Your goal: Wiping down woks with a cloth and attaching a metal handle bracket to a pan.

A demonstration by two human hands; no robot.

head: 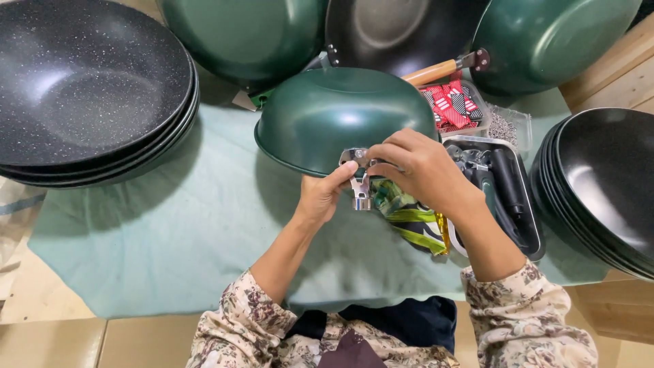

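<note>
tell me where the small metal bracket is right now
In the head view the metal bracket sits centre frame, pinched between the left hand and right hand, against the rim of the upturned green wok.

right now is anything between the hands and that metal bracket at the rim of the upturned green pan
Nothing visible. Both the left hand and right hand already pinch the metal bracket directly, right at the rim of the upturned green pan.

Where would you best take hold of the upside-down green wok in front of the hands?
Probably at the rim of the green wok, from its left side: the dome is smooth, and both hands with the metal bracket crowd the near edge.
</note>
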